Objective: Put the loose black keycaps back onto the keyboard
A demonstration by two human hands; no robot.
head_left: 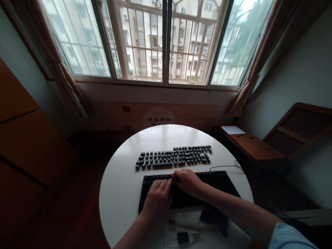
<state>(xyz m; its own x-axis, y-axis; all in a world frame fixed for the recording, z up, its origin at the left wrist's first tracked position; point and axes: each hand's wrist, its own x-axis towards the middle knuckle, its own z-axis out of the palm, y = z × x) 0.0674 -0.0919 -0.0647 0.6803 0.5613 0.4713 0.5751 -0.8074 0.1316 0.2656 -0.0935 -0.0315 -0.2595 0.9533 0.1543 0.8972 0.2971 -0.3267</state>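
A black keyboard (218, 188) lies on the round white table (116, 193), with a row of keycaps (153, 177) along its far edge and a dark bare surface nearer me. My left hand (158, 197) rests over its left part, fingers bent and pressed together at the far row. Beside it, nearly touching, my right hand (188, 181) is closed in a pinch at the same row. Whatever small thing either hand grips is hidden or too dark to name. Behind the keyboard, loose black keycaps (162, 165) are laid out in keyboard order.
A thin cable (225, 167) runs from the keyboard's far edge off to the right. In front lie a small black square (183, 237) and a dark purple item (218, 219), partly under my right arm. A wooden bench (254, 148) with paper stands at right, below the window.
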